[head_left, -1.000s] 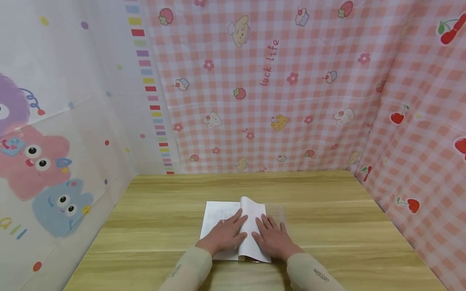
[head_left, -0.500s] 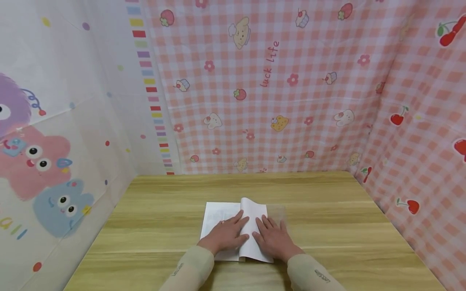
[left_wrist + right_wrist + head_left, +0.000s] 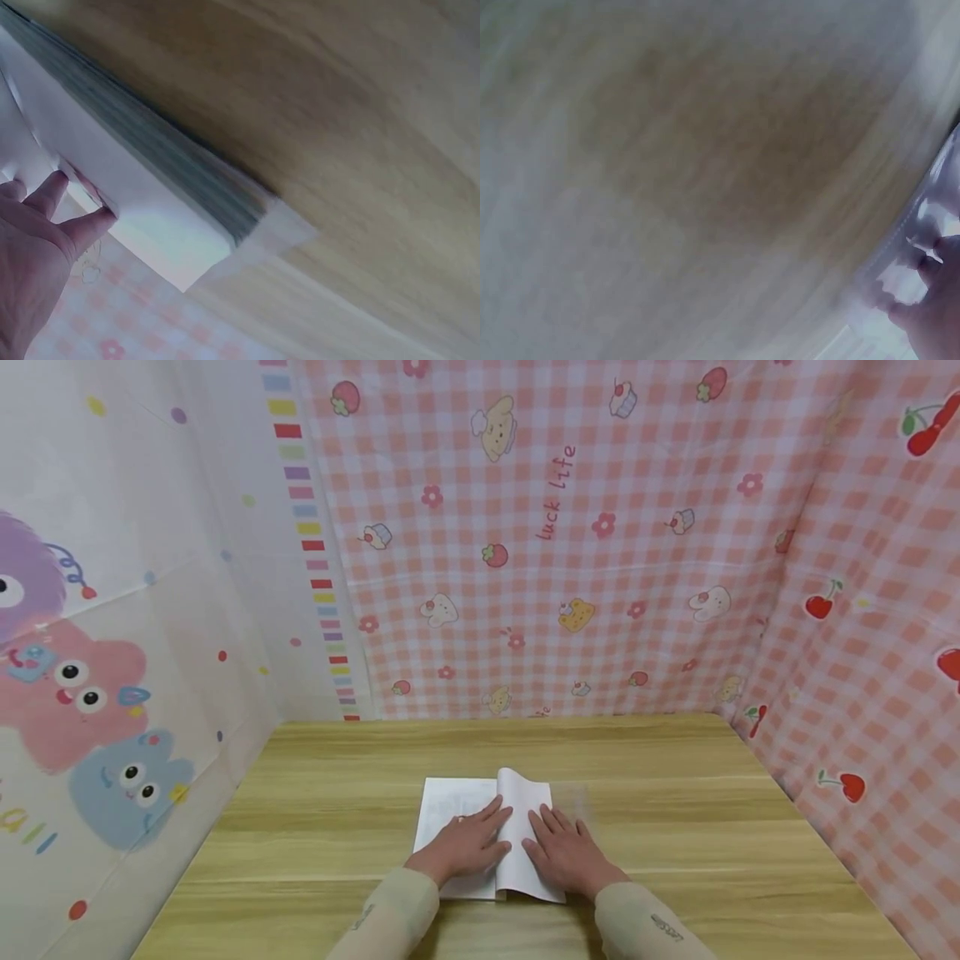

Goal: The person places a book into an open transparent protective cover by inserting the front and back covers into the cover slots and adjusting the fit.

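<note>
An open book (image 3: 517,814) with white pages lies on the table in the head view, its right-hand page bowed up near the spine. My left hand (image 3: 463,847) rests on the left page (image 3: 441,803), fingers spread and pointing toward the fold. On the outer part of the right page lies my right hand (image 3: 567,855), also with fingers extended. The left wrist view shows the thick stack of page edges (image 3: 161,150) and my left fingertips touching the paper. A clear plastic cover flap (image 3: 922,214) runs beneath the right fingers in the right wrist view.
The wood-grain table (image 3: 315,827) spreads around the book. Behind it hangs a pink checked cloth (image 3: 562,568). A white cloth with cartoon figures (image 3: 90,685) stands at the left, and another checked cloth (image 3: 862,693) borders the right.
The near corner of the right page has shifted slightly right, and the dark gap beneath its near edge no longer shows. Both hands stay in nearly the same place.
</note>
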The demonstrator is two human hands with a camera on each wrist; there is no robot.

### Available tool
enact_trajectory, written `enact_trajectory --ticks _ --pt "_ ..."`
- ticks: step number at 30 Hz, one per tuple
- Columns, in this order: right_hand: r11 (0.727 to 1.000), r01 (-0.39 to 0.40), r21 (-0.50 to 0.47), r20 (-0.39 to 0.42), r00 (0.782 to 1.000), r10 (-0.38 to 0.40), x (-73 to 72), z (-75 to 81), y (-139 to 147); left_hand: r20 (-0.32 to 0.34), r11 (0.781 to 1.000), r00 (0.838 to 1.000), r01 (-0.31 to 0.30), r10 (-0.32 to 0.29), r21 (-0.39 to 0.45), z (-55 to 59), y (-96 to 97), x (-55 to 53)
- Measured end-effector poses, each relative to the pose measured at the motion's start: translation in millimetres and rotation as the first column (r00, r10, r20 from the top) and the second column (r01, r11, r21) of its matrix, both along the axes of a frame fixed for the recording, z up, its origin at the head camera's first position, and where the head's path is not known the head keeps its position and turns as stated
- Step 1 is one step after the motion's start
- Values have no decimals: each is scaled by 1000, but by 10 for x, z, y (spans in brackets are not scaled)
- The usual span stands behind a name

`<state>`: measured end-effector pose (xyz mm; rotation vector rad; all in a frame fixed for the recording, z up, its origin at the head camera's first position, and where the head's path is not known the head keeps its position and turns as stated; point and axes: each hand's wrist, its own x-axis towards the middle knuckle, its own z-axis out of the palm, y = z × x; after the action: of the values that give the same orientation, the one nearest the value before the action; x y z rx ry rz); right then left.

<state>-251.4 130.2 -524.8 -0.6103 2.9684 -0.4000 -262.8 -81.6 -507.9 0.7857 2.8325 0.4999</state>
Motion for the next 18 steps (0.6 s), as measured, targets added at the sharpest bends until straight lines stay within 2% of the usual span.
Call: enact_trajectory --ticks 8,13,18 --pt "1000 -13 7 -106 994 14 -2 -26 2 -30 999 1000 -6 5 -40 25 46 15" --pt "999 -13 -40 -38 999 11 -12 -35 0 -30 999 1000 -10 8 -51 32 69 14" --pt "999 -9 -38 3 1000 9 -15 -16 -1 16 999 1000 -25 26 -24 16 46 -6"
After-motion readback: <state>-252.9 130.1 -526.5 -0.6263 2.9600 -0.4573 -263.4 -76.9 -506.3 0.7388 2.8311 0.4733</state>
